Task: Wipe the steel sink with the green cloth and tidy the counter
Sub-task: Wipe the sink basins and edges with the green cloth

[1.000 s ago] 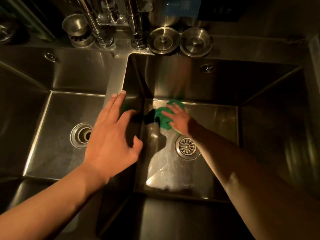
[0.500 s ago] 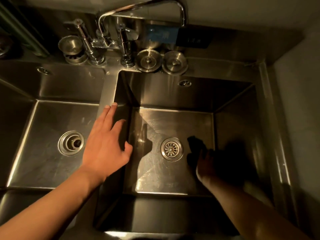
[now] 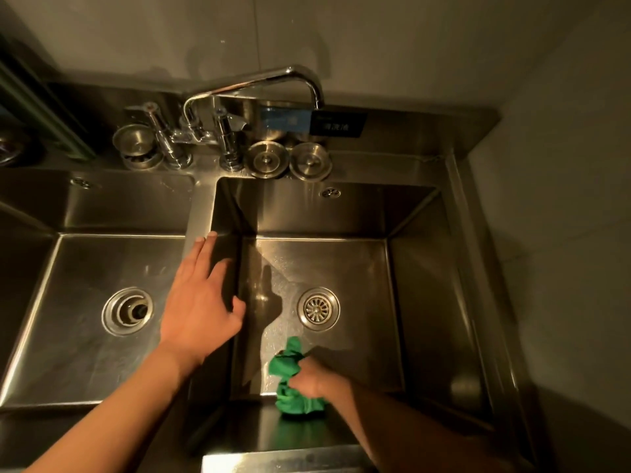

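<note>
A steel double sink fills the view, with a divider [image 3: 199, 213] between its two basins. Down in the right basin [image 3: 358, 268], my right hand [image 3: 312, 378] grips a bunched green cloth [image 3: 290, 380] against the near edge of the basin floor, in front of the round drain strainer [image 3: 318, 308]. Wet streaks shine on the floor around the drain. My left hand [image 3: 198, 298] lies flat on the divider, fingers straight and pointing away from me.
A chrome swivel tap [image 3: 252, 87] arches over the back ledge. Two round steel drain plugs [image 3: 288, 160] and a small steel cup [image 3: 135, 139] stand beside its base. The left basin [image 3: 85, 268] has an open drain [image 3: 128, 310]. A wall closes the right side.
My right hand has swept the cloth from the far left of the basin floor, across to the right side, then back to the near edge. The left hand has stayed on the divider.
</note>
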The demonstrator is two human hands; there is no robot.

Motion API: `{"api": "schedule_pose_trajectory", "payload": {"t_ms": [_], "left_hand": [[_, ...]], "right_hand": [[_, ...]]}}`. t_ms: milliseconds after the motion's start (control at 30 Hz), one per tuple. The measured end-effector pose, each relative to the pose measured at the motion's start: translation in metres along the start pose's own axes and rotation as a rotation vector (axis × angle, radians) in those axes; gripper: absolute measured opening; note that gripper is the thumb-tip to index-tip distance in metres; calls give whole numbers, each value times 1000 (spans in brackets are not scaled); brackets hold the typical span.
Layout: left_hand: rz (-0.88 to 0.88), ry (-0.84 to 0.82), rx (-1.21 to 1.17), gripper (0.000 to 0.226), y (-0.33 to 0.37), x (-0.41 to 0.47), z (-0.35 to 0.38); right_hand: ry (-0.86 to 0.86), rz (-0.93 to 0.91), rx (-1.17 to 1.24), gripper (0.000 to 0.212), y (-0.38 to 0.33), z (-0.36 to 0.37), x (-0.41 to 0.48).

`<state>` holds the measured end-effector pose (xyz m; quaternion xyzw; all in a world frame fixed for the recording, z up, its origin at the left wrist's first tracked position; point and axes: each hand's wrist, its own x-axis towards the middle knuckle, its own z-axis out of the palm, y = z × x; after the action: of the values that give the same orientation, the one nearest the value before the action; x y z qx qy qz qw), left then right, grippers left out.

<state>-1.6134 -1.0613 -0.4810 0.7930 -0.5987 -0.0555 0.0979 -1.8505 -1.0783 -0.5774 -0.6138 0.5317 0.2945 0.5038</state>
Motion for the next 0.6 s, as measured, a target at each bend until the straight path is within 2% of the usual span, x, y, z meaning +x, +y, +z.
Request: {"api": "schedule_pose_trajectory", "payload": {"t_ms": [133, 400, 533, 600], "left_hand": [[-1, -4, -17, 69, 2, 0, -5], [-11, -120, -76, 74, 15, -4, -31], [-200, -131, -372, 70, 54, -35, -51], [-228, -166, -500, 71, 79, -65, -59]], "right_hand": [[-7, -140, 211, 32, -21, 3, -33], [212, -334, 397, 25, 9, -14, -107], [291, -355, 512, 24, 31, -34, -135], [318, -373, 541, 25, 38, -41, -148]]}}
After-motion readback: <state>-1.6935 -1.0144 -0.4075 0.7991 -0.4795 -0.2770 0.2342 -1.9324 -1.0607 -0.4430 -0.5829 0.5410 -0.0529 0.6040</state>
